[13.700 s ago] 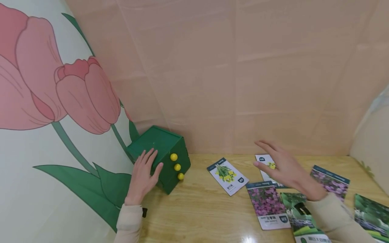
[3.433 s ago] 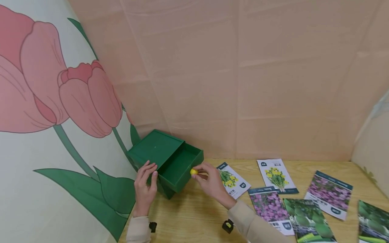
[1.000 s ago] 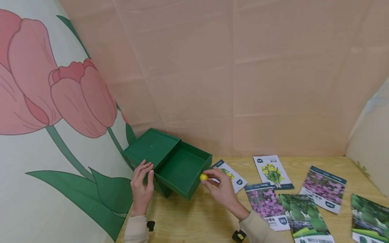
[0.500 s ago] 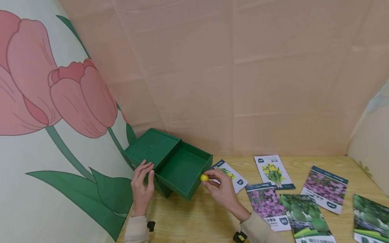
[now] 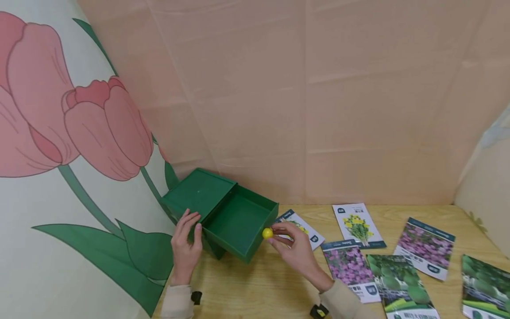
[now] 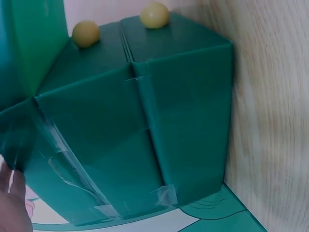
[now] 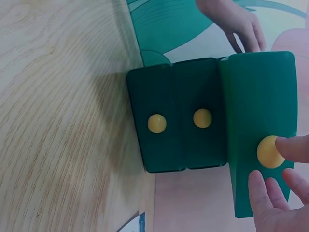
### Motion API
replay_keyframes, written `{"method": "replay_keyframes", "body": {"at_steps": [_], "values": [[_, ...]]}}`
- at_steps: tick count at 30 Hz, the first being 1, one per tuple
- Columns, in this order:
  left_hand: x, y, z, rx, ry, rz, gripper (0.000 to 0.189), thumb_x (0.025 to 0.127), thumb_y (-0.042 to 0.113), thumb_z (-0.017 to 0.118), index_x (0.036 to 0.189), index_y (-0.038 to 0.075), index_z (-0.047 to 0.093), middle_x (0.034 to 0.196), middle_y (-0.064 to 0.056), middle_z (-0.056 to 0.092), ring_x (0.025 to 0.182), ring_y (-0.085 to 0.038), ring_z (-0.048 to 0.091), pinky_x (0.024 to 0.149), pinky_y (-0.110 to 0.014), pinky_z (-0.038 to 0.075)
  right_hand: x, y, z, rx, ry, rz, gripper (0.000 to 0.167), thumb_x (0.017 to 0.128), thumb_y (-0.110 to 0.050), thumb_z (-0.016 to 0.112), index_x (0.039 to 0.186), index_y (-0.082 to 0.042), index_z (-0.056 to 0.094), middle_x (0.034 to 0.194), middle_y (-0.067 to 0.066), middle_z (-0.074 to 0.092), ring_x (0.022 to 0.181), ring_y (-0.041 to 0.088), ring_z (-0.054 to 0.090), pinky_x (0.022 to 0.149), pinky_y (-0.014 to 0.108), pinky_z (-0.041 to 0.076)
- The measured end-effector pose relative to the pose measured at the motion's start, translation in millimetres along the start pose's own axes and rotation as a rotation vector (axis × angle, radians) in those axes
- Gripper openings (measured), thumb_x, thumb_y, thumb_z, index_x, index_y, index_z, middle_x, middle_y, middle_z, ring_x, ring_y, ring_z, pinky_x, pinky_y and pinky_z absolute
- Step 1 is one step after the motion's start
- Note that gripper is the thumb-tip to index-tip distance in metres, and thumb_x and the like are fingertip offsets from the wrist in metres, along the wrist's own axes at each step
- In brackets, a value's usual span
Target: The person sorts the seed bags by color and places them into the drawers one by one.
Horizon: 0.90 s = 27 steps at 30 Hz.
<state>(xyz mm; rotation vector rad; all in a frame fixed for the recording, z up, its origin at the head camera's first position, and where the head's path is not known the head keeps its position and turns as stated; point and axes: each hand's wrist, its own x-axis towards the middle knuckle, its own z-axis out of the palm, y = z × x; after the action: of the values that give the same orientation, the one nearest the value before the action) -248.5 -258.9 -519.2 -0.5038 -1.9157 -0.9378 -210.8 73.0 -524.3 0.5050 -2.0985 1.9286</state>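
Note:
A green drawer box point(image 5: 201, 192) stands against the tulip-painted wall, its top drawer point(image 5: 239, 219) pulled well out; the drawer's inside is bare. My left hand point(image 5: 186, 250) rests its fingers on the near edge of the box top. At the drawer front, my right hand point(image 5: 294, 246) is by the round yellow knob point(image 5: 268, 233). In the right wrist view one fingertip point(image 7: 292, 147) touches the knob's edge, while the other fingers are spread apart from it. Two lower drawers with yellow knobs point(image 7: 203, 118) are pushed in.
Several seed packets lie on the wooden table point(image 5: 239, 288) to the right: yellow-flower packets point(image 5: 358, 226), purple-flower packets point(image 5: 350, 270) and green-fruit packets point(image 5: 402, 283). One yellow-flower packet is partly hidden behind my right hand. A pinkish sheet point(image 5: 318, 110) hangs behind.
Earlier the top drawer was pushed in; my right hand has drawn it out to the right by its knob. In the last second the drawer stays still and my right fingers loosen slightly.

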Motion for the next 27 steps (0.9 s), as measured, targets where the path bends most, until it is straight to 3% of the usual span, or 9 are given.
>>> {"method": "replay_keyframes", "body": {"at_steps": [6,16,24,27], "values": [[-2.1,8.1,0.1,0.026,-0.008,-0.022,0.035,0.096,-0.007,0.070,0.129,0.002,0.074,0.136,-0.017,0.071,0.142,-0.048,0.054,0.129,-0.026,0.033,-5.3,2.2,-6.9,-0.051,0.020,-0.028,0.033,0.090,0.002,0.083,0.121,0.002,0.071,0.121,0.021,0.070,0.111,0.040,0.072,0.093,0.040,0.065],[-4.9,36.8,-1.8,0.013,0.052,-0.006,0.036,0.091,-0.012,0.072,0.125,-0.001,0.075,0.134,-0.021,0.070,0.133,-0.053,0.055,0.128,-0.028,0.034,-15.4,5.6,-21.8,-0.148,0.052,0.015,0.036,0.090,-0.004,0.085,0.124,-0.007,0.072,0.122,0.010,0.072,0.112,0.038,0.072,0.093,0.040,0.066],[-20.8,51.7,-3.2,0.044,0.065,-0.128,0.036,0.092,-0.010,0.072,0.127,-0.002,0.073,0.134,-0.017,0.069,0.125,-0.033,0.060,0.114,-0.014,0.038,-20.4,14.9,-34.2,-0.134,0.092,-0.044,0.037,0.087,0.006,0.084,0.121,-0.001,0.071,0.119,0.019,0.072,0.106,0.018,0.073,0.090,0.047,0.066],[-28.7,55.6,-2.1,0.033,0.075,-0.163,0.038,0.092,-0.011,0.073,0.128,-0.002,0.072,0.134,-0.016,0.069,0.125,-0.028,0.060,0.112,-0.013,0.039,-23.3,17.4,-39.5,-0.144,0.112,-0.039,0.036,0.088,0.005,0.084,0.120,-0.001,0.071,0.119,0.018,0.073,0.105,0.016,0.073,0.089,0.045,0.066]]}}
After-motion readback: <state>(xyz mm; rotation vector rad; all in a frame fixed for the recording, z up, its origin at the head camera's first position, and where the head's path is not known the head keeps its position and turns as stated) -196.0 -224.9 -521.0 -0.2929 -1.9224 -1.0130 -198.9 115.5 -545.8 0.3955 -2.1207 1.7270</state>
